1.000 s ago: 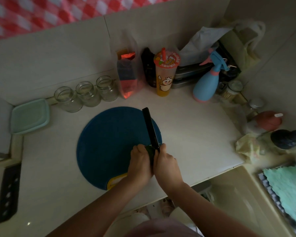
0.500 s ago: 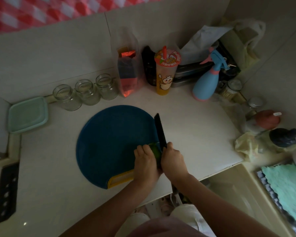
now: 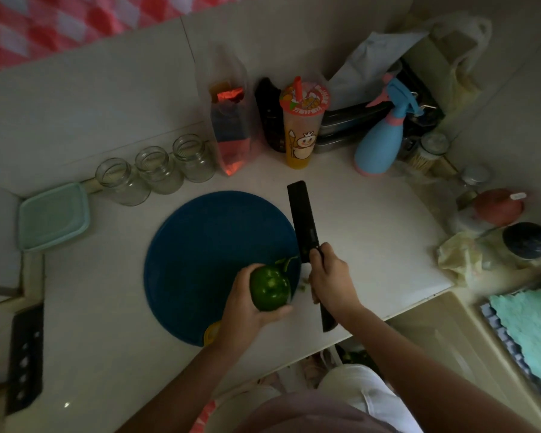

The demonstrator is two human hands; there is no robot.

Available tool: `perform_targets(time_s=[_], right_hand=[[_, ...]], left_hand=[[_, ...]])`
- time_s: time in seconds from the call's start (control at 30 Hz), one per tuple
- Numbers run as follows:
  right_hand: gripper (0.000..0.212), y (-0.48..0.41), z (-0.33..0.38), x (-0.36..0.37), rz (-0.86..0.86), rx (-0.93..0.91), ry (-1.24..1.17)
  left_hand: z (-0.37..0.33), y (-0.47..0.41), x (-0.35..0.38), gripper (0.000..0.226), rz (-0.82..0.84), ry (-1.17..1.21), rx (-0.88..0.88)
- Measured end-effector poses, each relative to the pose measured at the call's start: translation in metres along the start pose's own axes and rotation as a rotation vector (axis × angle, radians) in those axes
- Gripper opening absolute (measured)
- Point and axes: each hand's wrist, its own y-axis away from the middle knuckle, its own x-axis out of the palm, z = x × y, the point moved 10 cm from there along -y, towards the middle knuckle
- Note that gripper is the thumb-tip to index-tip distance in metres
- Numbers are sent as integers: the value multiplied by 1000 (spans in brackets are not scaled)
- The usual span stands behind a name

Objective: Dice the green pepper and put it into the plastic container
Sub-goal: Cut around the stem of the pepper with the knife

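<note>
A dark green pepper (image 3: 270, 288) sits in my left hand (image 3: 243, 304), which grips it over the right edge of the round blue cutting board (image 3: 206, 260). A stem piece (image 3: 284, 263) shows just above the pepper. My right hand (image 3: 331, 278) grips the handle of a black knife (image 3: 303, 220), whose blade points away from me along the board's right rim. The pale green plastic container (image 3: 54, 217) lies at the far left of the counter, well away from both hands.
Three glass jars (image 3: 156, 168) line the wall behind the board. A red bag (image 3: 230, 129), a drink cup (image 3: 302, 126) and a blue spray bottle (image 3: 381, 142) stand at the back. Bottles and a cloth crowd the right edge beside the sink (image 3: 450, 354).
My hands have parted: the left hand has turned the pepper so more of it shows. The knife has drawn off to the right of the pepper.
</note>
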Motion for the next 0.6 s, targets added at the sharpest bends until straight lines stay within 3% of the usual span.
perform_targets(time_s=[0.07,0.2,0.3,0.43,0.6], right_hand=[[24,-6,7,-5,-10,-60,83],[17,-21,28,-13,-47,-314,542],[24,-37,38,-15,-73,-459,761],[35,-54,38,-5,-34,-517,927],[33,-64,35,5,-24,-567,916]], left_hand=[[-5,-6,-7,82,-1,-31,42],[-10,-18,-19,80,17,-62,62],[-7,-21,-25,79,36,-70,48],[0,-23,-34,79,19,-53,14],[8,-28,-45,73,-13,-47,-15]])
